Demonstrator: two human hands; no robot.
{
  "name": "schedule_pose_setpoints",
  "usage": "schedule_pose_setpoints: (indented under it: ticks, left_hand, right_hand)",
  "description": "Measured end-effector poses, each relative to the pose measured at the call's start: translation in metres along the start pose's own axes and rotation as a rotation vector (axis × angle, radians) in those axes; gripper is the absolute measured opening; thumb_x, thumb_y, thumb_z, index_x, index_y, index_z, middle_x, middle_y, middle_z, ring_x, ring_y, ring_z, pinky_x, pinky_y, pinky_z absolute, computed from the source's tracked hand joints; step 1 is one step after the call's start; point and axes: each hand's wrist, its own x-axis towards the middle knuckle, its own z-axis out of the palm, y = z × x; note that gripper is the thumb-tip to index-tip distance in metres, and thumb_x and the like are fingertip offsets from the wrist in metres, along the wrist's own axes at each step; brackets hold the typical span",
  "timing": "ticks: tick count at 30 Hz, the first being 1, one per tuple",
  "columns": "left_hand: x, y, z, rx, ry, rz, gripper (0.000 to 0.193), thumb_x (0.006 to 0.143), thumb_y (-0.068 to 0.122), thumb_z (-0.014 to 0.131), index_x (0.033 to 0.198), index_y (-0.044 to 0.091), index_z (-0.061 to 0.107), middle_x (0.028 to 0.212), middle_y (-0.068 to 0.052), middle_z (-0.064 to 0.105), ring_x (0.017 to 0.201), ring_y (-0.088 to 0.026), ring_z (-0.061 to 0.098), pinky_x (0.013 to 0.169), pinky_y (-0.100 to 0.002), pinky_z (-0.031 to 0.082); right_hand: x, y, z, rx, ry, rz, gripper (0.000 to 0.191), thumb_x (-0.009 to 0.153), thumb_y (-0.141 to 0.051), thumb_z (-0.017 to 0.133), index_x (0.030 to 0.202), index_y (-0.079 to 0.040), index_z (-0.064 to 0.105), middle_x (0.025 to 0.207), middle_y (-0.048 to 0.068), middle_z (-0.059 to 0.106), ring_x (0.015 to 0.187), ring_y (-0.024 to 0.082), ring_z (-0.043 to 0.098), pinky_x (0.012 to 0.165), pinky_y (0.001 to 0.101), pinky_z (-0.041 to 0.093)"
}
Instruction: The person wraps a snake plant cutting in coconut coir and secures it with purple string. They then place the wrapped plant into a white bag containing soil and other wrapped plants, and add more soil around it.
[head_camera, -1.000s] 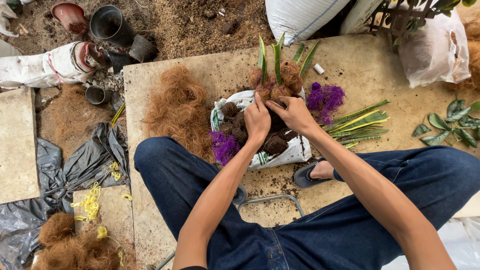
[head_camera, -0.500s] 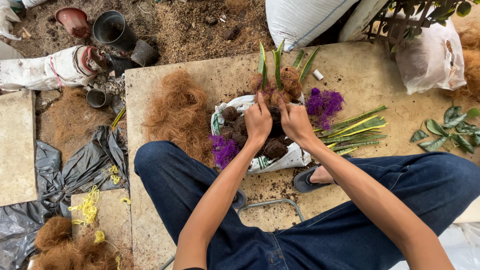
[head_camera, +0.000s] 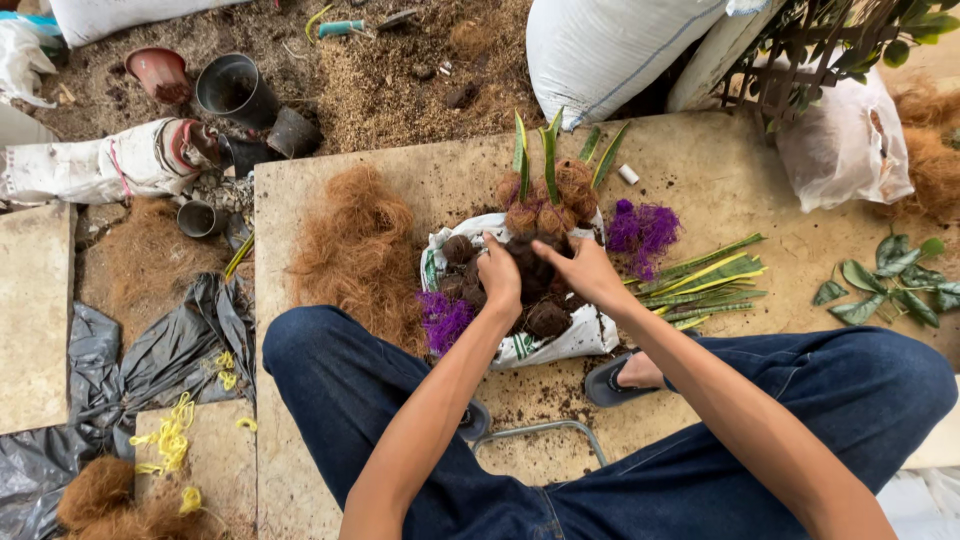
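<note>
Garden potting yard: plastic pots (head_camera: 235, 90), coir heap (head_camera: 355, 255), sacks (head_camera: 610, 50).
</note>
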Motion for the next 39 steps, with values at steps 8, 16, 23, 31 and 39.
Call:
schedule_pose_setpoints:
  ticks: [8, 16, 23, 31, 39]
  left_hand:
    - [0.004, 0.005, -0.007, 0.191, -0.055, 0.581, 0.077, 0.109, 0.050, 0.031, 0.069, -0.006, 0.066, 0.063, -0.023, 0.065, 0.062, -0.042, 0.067, 0.066, -0.054, 0.049]
    - [0.007, 0.001, -0.006, 0.198, -0.056, 0.380, 0.080, 0.106, 0.052, 0.041, 0.052, -0.003, 0.058, 0.046, -0.013, 0.054, 0.041, -0.024, 0.046, 0.047, -0.048, 0.037]
    - [-0.002, -0.005, -0.004, -0.200, 0.064, 0.000, 0.072, 0.111, 0.053, 0.032, 0.065, -0.001, 0.046, 0.057, -0.004, 0.050, 0.053, -0.019, 0.045, 0.053, -0.044, 0.040]
    - [-0.004, 0.017, -0.016, 0.120, -0.068, 0.402, 0.073, 0.108, 0.052, 0.031, 0.064, 0.000, 0.057, 0.054, -0.012, 0.055, 0.050, -0.025, 0.051, 0.055, -0.049, 0.041]
    - [0.004, 0.016, -0.012, 0.117, -0.022, 0.420, 0.084, 0.109, 0.056, 0.036, 0.053, -0.006, 0.047, 0.046, -0.013, 0.045, 0.043, -0.024, 0.042, 0.050, -0.049, 0.036]
  right_hand:
    - [-0.007, -0.010, 0.000, -0.055, -0.119, -0.162, 0.044, 0.093, -0.038, 0.072, 0.111, 0.002, 0.074, 0.079, 0.011, 0.073, 0.063, 0.014, 0.059, 0.059, 0.0331, 0.050]
    - [0.003, 0.010, 0.009, -0.190, 0.012, -0.375, 0.077, 0.095, -0.048, 0.079, 0.132, 0.016, 0.060, 0.119, 0.033, 0.067, 0.101, 0.031, 0.069, 0.089, 0.0421, 0.053]
    - [-0.018, 0.005, 0.025, -0.054, 0.110, -0.087, 0.077, 0.084, -0.054, 0.071, 0.128, 0.008, 0.064, 0.108, 0.025, 0.076, 0.089, 0.028, 0.076, 0.084, 0.0396, 0.059]
    - [-0.004, 0.027, 0.020, -0.084, 0.059, -0.286, 0.075, 0.088, -0.050, 0.070, 0.128, 0.013, 0.064, 0.119, 0.029, 0.073, 0.106, 0.030, 0.074, 0.097, 0.0377, 0.055]
    - [-0.001, 0.015, 0.007, -0.106, -0.067, -0.176, 0.072, 0.082, -0.046, 0.079, 0.122, 0.012, 0.066, 0.117, 0.025, 0.074, 0.108, 0.030, 0.073, 0.100, 0.0382, 0.053]
